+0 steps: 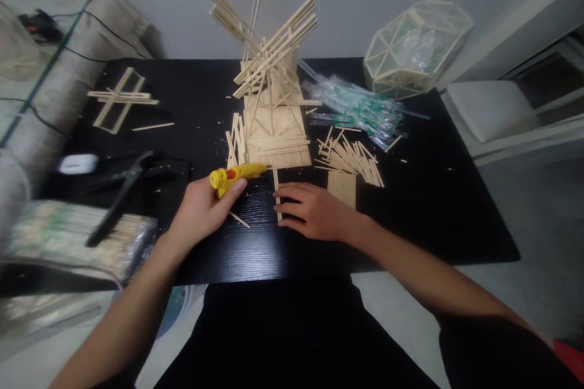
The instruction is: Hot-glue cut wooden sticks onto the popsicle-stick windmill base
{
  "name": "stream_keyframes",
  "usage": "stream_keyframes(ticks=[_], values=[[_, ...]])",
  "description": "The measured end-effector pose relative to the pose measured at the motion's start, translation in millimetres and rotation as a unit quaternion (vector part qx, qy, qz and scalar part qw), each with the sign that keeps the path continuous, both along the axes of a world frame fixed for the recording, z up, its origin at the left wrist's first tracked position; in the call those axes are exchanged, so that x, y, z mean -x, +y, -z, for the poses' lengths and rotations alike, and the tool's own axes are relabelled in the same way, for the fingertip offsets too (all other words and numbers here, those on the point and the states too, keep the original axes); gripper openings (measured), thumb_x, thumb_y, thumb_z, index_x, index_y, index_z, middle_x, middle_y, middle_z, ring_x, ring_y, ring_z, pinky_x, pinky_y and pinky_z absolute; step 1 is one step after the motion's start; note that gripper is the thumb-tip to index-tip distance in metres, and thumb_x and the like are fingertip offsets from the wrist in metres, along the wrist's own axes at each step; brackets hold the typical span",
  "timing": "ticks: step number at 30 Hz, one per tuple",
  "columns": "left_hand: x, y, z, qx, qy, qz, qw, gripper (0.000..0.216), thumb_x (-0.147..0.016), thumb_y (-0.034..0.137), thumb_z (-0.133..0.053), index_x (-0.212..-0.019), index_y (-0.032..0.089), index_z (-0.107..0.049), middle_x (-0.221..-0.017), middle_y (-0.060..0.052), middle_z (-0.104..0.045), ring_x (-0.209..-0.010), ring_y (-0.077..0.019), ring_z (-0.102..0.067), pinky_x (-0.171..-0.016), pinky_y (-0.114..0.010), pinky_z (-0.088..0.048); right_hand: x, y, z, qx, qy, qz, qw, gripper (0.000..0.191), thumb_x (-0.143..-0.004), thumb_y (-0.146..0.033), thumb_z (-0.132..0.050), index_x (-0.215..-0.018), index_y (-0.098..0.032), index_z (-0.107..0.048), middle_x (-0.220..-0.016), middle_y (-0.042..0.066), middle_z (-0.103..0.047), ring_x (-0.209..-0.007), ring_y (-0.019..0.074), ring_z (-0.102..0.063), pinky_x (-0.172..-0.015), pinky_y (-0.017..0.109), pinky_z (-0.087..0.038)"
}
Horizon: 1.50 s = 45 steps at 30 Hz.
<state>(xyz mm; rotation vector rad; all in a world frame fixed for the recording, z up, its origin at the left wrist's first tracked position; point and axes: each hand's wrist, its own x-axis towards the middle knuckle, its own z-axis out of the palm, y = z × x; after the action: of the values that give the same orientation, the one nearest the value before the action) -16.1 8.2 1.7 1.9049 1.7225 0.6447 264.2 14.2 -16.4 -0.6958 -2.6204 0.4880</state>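
Note:
My left hand (201, 209) is closed around a yellow glue gun (237, 174), whose nozzle points right toward the base of a wooden stick windmill model (274, 103). My right hand (312, 209) lies on the black table (433, 213) with its fingers pressed on a thin wooden stick (277, 185) that runs from the model's base toward me. Another loose stick (239, 219) lies between the two hands.
A heap of short sticks (349, 158) and a small stick panel (342, 187) lie right of the model. Clear plastic wrappers (360, 106) and a faceted stick-framed shape (415, 45) sit at the back right. Black pliers (121, 194), a stick cross (121, 99) and packed skewers (73, 237) are left.

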Motion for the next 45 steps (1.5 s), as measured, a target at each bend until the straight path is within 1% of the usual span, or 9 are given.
stream_keyframes(ticks=[2, 5, 8, 13, 19, 26, 34, 40, 45], values=[[-2, 0, 0.8, 0.003, 0.007, 0.013, 1.0, 0.052, -0.095, 0.067, -0.053, -0.076, 0.021, -0.066, -0.069, -0.004, -0.069, -0.059, -0.0209, -0.064, -0.057, -0.032, -0.045, 0, 0, 0.5, -0.002, 0.0, -0.003, 1.0, 0.023, -0.104, -0.03, -0.066, -0.115, -0.014, -0.078, -0.134, 0.016, -0.072, -0.13, 0.029, -0.066, -0.111, 0.048, -0.057], [-5, 0, -0.8, -0.004, 0.017, 0.01, 1.0, 0.052, -0.094, 0.068, -0.052, -0.075, 0.021, -0.064, -0.065, -0.003, -0.067, -0.056, -0.0204, -0.062, -0.056, -0.032, -0.044, 1, 1, 0.9, 0.0, 0.004, -0.007, 1.0, 0.023, -0.104, -0.029, -0.067, -0.115, -0.013, -0.078, -0.134, 0.017, -0.072, -0.131, 0.0296, -0.066, -0.111, 0.049, -0.057], [-9, 1, -3.3, -0.013, 0.026, 0.011, 1.0, 0.05, -0.095, 0.067, -0.052, -0.072, 0.023, -0.06, -0.061, -0.002, -0.063, -0.053, -0.0194, -0.06, -0.054, -0.031, -0.042, 1, 1, 0.7, 0.005, 0.005, -0.006, 1.0, 0.022, -0.103, -0.029, -0.067, -0.115, -0.014, -0.079, -0.133, 0.017, -0.073, -0.131, 0.0299, -0.066, -0.112, 0.05, -0.056], [-14, 3, -5.9, -0.011, 0.035, 0.015, 0.999, 0.049, -0.096, 0.063, -0.052, -0.069, 0.024, -0.055, -0.062, -0.002, -0.063, -0.056, -0.02, -0.062, -0.057, -0.031, -0.044, 1, 1, 0.8, 0.001, 0.002, -0.004, 1.0, 0.022, -0.104, -0.029, -0.067, -0.115, -0.014, -0.079, -0.133, 0.015, -0.073, -0.132, 0.0294, -0.066, -0.113, 0.048, -0.056], [-14, 3, -3.9, -0.011, 0.041, 0.019, 0.999, 0.047, -0.098, 0.062, -0.051, -0.071, 0.023, -0.057, -0.067, -0.003, -0.065, -0.061, -0.0224, -0.066, -0.06, -0.033, -0.046, 1, 1, -1.0, 0.019, 0.003, -0.005, 1.0, 0.022, -0.103, -0.028, -0.068, -0.115, -0.014, -0.08, -0.133, 0.017, -0.073, -0.133, 0.0305, -0.065, -0.113, 0.051, -0.055], [-16, 3, -5.1, -0.011, 0.044, 0.015, 0.999, 0.047, -0.097, 0.062, -0.051, -0.072, 0.024, -0.057, -0.066, -0.004, -0.066, -0.06, -0.0226, -0.066, -0.059, -0.033, -0.046, 1, 1, -0.8, 0.013, 0.002, -0.005, 1.0, 0.023, -0.103, -0.029, -0.068, -0.114, -0.013, -0.079, -0.132, 0.017, -0.073, -0.132, 0.0302, -0.065, -0.114, 0.049, -0.055], [-15, 2, -2.6, -0.015, 0.045, 0.012, 0.999, 0.045, -0.098, 0.063, -0.053, -0.077, 0.024, -0.062, -0.07, -0.004, -0.069, -0.066, -0.0241, -0.071, -0.061, -0.032, -0.049, 1, 1, 0.3, 0.022, 0.007, -0.004, 1.0, 0.021, -0.102, -0.028, -0.069, -0.114, -0.014, -0.08, -0.132, 0.017, -0.073, -0.132, 0.0306, -0.065, -0.113, 0.051, -0.055], [-15, 3, -3.4, -0.02, 0.05, 0.023, 0.998, 0.046, -0.098, 0.062, -0.051, -0.075, 0.023, -0.061, -0.069, -0.005, -0.069, -0.065, -0.0243, -0.07, -0.06, -0.033, -0.048, 1, 2, 1.5, 0.004, -0.003, -0.003, 1.0, 0.022, -0.104, -0.031, -0.067, -0.114, -0.016, -0.079, -0.133, 0.014, -0.073, -0.133, 0.0292, -0.065, -0.114, 0.047, -0.055], [-14, 2, -4.9, -0.01, 0.046, 0.023, 0.999, 0.047, -0.097, 0.062, -0.051, -0.074, 0.023, -0.061, -0.068, -0.005, -0.067, -0.064, -0.0241, -0.069, -0.062, -0.033, -0.048, 1, 1, 0.9, 0.007, 0.0, -0.007, 1.0, 0.023, -0.103, -0.03, -0.067, -0.115, -0.013, -0.079, -0.133, 0.017, -0.073, -0.133, 0.0297, -0.065, -0.115, 0.049, -0.055]])
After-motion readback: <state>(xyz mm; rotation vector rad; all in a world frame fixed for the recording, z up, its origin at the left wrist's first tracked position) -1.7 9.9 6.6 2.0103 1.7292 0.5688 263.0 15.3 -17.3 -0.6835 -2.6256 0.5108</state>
